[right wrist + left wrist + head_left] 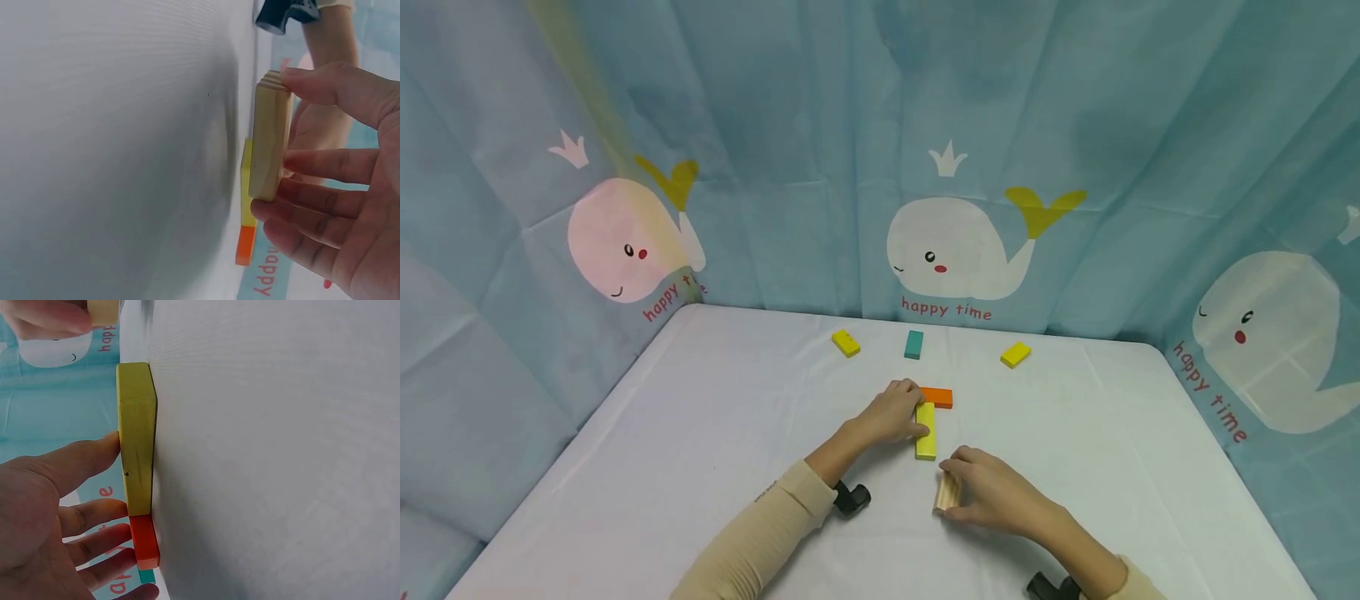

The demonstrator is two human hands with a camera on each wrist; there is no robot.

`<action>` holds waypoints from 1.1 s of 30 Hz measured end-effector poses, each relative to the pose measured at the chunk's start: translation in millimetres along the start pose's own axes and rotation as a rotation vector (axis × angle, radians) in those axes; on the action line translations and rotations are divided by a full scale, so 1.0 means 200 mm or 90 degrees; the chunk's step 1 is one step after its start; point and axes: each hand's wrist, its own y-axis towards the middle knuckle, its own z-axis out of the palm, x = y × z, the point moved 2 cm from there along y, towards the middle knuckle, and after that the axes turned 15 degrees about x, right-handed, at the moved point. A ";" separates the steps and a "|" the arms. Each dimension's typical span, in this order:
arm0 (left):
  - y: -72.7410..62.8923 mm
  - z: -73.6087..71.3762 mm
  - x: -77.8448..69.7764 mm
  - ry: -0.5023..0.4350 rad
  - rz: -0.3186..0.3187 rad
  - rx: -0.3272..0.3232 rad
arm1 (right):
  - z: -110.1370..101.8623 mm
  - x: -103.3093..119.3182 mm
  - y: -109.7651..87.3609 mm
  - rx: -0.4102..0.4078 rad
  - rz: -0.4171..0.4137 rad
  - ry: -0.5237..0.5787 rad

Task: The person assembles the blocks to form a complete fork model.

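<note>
A long yellow block (926, 443) lies on the white table, its far end against an orange block (942, 397) set crosswise. From the left, my left hand (889, 414) reaches over these two. In the left wrist view its thumb touches the yellow block (137, 437), and its extended fingers rest by the joint and along the orange block (145, 540). My right hand (996, 496) pinches a plain wooden block (948, 493) between thumb and fingertips, nearer the front. The right wrist view shows this wooden block (270, 137) held at both ends, seemingly just above the table.
Toward the back of the table (1112, 467) lie a small yellow block (846, 342), a teal block (913, 344) and another yellow block (1016, 355). A blue curtain (790, 167) with printed whales stands behind the table and along its sides.
</note>
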 end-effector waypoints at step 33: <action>0.01 0.00 0.01 0.008 0.009 -0.008 | -0.02 0.05 0.10 0.035 -0.012 -0.004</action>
